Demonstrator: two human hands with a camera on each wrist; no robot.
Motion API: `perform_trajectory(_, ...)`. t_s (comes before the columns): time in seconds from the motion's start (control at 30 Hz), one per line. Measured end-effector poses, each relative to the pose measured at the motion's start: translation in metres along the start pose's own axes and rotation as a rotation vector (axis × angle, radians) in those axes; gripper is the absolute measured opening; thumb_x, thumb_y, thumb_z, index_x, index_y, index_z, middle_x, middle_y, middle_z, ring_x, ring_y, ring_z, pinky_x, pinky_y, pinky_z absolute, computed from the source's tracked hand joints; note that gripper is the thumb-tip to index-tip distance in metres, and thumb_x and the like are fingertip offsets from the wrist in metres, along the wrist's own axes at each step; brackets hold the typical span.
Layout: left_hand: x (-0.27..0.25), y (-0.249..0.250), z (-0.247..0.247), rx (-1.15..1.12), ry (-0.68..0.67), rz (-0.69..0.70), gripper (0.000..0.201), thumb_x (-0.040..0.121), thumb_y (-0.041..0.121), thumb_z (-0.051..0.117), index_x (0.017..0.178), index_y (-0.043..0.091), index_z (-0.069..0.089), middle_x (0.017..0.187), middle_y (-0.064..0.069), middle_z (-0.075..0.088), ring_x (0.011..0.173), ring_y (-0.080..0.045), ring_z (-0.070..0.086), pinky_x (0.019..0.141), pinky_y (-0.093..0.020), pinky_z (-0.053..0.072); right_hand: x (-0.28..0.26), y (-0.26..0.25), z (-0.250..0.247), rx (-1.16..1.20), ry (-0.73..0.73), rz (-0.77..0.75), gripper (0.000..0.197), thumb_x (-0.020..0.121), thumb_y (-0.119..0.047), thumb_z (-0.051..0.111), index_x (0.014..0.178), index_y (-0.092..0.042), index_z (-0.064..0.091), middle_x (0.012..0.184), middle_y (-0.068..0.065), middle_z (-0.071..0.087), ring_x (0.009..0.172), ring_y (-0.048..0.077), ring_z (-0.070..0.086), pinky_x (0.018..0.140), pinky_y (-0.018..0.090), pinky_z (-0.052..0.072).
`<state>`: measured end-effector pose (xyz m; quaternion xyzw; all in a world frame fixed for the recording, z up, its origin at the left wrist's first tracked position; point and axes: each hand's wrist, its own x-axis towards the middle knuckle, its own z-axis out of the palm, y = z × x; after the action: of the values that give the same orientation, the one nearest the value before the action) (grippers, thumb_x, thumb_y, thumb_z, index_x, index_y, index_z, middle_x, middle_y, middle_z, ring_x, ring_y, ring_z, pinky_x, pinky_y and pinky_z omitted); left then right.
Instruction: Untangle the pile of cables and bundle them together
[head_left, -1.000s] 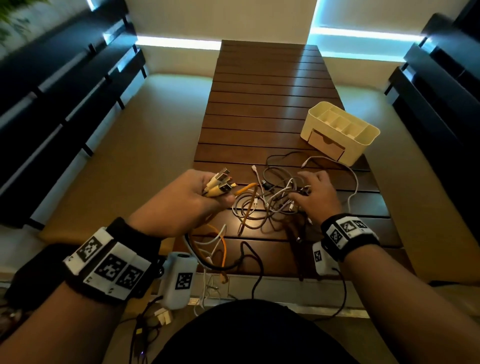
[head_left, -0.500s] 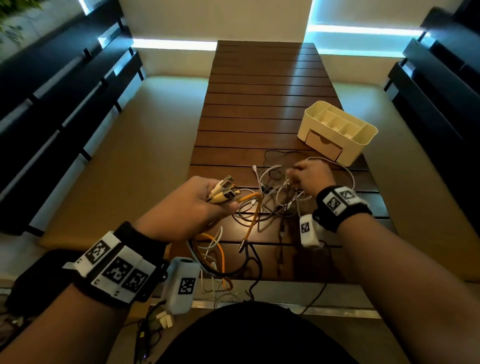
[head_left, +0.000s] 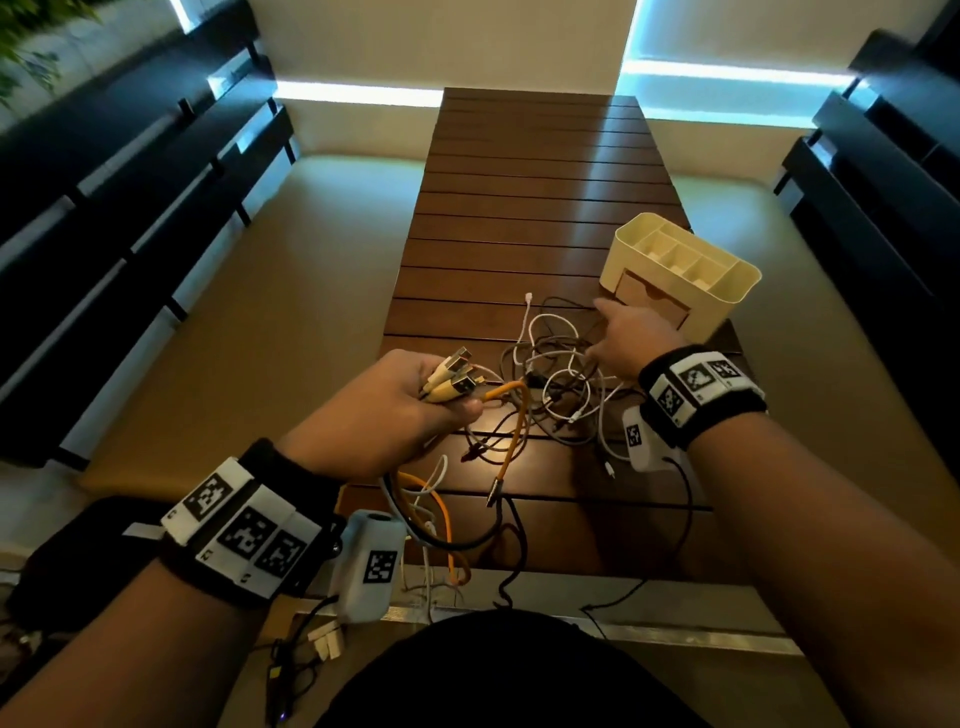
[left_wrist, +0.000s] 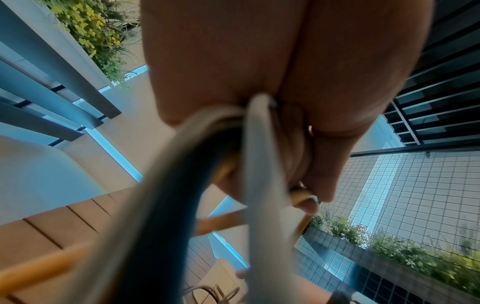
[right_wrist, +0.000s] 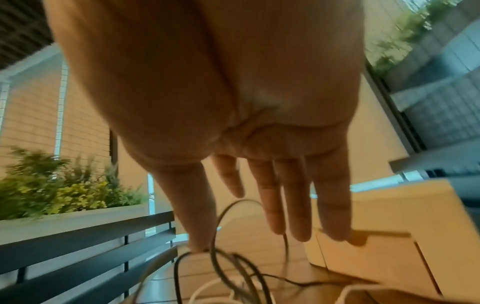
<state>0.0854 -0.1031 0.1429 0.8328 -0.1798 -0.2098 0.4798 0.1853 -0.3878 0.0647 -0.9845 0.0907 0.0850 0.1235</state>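
Note:
A tangled pile of white, grey and black cables (head_left: 558, 382) lies on the brown slatted table (head_left: 535, 171). My left hand (head_left: 410, 397) grips a bunch of cable plugs (head_left: 453, 375), their cords, one orange (head_left: 511, 431), trailing below the fist and off the near table edge. In the left wrist view the cords (left_wrist: 197, 185) run out of the closed fist. My right hand (head_left: 621, 332) hovers over the pile's far right side with straight fingers (right_wrist: 293, 197), holding nothing; thin cables (right_wrist: 233, 265) lie under it.
A cream desk organiser (head_left: 680, 273) with compartments and a small drawer stands just beyond my right hand. Beige benches flank the table, with dark slatted railings (head_left: 130, 197) on both sides. Glasses and small items lie on the floor near my body.
My right hand let go of the pile, opened and reached farther toward the organiser. The left hand keeps the plugs and has barely moved.

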Motion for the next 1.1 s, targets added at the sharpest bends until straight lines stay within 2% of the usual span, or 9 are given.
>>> perform_trajectory(0.07, 0.002, 0.0, 0.001, -0.001, 0.005, -0.003, 0.016, 0.095, 0.02, 0.061, 0.084, 0.008, 0.062, 0.057, 0.002, 0.055, 0.049, -0.014, 0.048, 0.047, -0.023, 0.043, -0.012, -0.002, -0.006, -0.05, 0.136, -0.021, 0.06, 0.095, -0.027, 0.058, 0.149, -0.028, 0.033, 0.129, 0.012, 0.059, 0.115, 0.032, 0.056, 0.094, 0.046, 0.051)
perform_trajectory(0.13, 0.003, 0.0, 0.003, 0.002, 0.005, -0.002, 0.017, 0.095, 0.02, 0.061, 0.085, 0.005, 0.061, 0.058, 0.001, 0.055, 0.05, -0.016, 0.048, 0.048, -0.024, 0.044, -0.032, -0.01, -0.019, 0.088, 0.216, -0.119, 0.053, 0.095, -0.031, 0.057, 0.145, -0.029, 0.041, 0.123, 0.003, 0.062, 0.113, 0.023, 0.056, 0.097, 0.044, 0.05)
perform_trajectory(0.23, 0.007, 0.0, 0.006, -0.007, 0.001, -0.003, 0.019, 0.094, 0.019, 0.061, 0.085, 0.003, 0.06, 0.06, -0.002, 0.054, 0.052, -0.02, 0.048, 0.049, -0.028, 0.043, -0.071, -0.032, -0.044, 0.394, -0.003, -0.398, 0.035, 0.097, -0.038, 0.057, 0.132, -0.032, 0.057, 0.105, -0.016, 0.063, 0.097, 0.0, 0.059, 0.092, 0.029, 0.051)
perform_trajectory(0.3, 0.011, 0.001, 0.008, -0.027, 0.0, 0.007, 0.016, 0.094, 0.017, 0.062, 0.083, 0.006, 0.06, 0.058, 0.001, 0.052, 0.051, -0.017, 0.047, 0.05, -0.028, 0.041, -0.093, -0.045, -0.054, 0.459, -0.16, -0.533, 0.029, 0.096, -0.04, 0.057, 0.124, -0.035, 0.062, 0.103, -0.017, 0.065, 0.093, -0.002, 0.062, 0.086, 0.021, 0.051)
perform_trajectory(0.37, 0.013, 0.003, 0.01, -0.03, 0.005, 0.026, 0.014, 0.094, 0.016, 0.062, 0.08, 0.012, 0.061, 0.055, 0.005, 0.052, 0.049, -0.009, 0.046, 0.05, -0.024, 0.041, -0.104, -0.05, -0.052, 0.44, -0.195, -0.573, 0.022, 0.096, -0.039, 0.058, 0.115, -0.032, 0.066, 0.098, -0.013, 0.067, 0.09, 0.001, 0.063, 0.083, 0.024, 0.053)
perform_trajectory(0.43, 0.014, 0.006, 0.012, -0.048, 0.019, 0.042, 0.018, 0.094, 0.016, 0.062, 0.076, 0.017, 0.06, 0.052, 0.006, 0.052, 0.046, -0.005, 0.045, 0.047, -0.02, 0.039, -0.109, -0.052, -0.048, 0.437, -0.21, -0.565, 0.018, 0.097, -0.035, 0.058, 0.107, -0.025, 0.07, 0.091, -0.006, 0.069, 0.083, 0.006, 0.065, 0.081, 0.03, 0.055)
perform_trajectory(0.67, 0.012, 0.003, 0.014, -0.107, 0.127, 0.061, 0.017, 0.095, 0.019, 0.059, 0.086, 0.005, 0.061, 0.049, 0.008, 0.049, 0.043, -0.002, 0.04, 0.044, -0.018, 0.036, -0.13, -0.036, -0.043, 0.502, -0.254, -0.475, 0.009, 0.096, -0.031, 0.058, 0.09, -0.031, 0.065, 0.075, -0.009, 0.062, 0.064, -0.003, 0.058, 0.061, 0.014, 0.047)
perform_trajectory(0.9, 0.014, -0.002, 0.006, -0.393, 0.27, 0.063, 0.015, 0.098, 0.012, 0.055, 0.099, -0.003, 0.057, 0.049, 0.01, 0.034, 0.041, -0.009, 0.027, 0.04, -0.022, 0.028, -0.163, 0.004, -0.032, 0.352, -0.508, -0.286, 0.012, 0.097, -0.035, 0.057, 0.087, -0.033, 0.063, 0.077, -0.011, 0.06, 0.06, -0.009, 0.054, 0.064, 0.018, 0.041)
perform_trajectory(1.1, 0.017, 0.002, 0.022, -0.431, 0.225, 0.082, 0.01, 0.098, 0.01, 0.055, 0.096, 0.001, 0.056, 0.048, 0.008, 0.031, 0.042, -0.012, 0.024, 0.042, -0.022, 0.026, -0.174, 0.019, -0.026, 0.479, -0.469, -0.205, 0.012, 0.096, -0.032, 0.059, 0.085, -0.03, 0.064, 0.074, -0.008, 0.062, 0.066, 0.005, 0.057, 0.067, 0.025, 0.05)
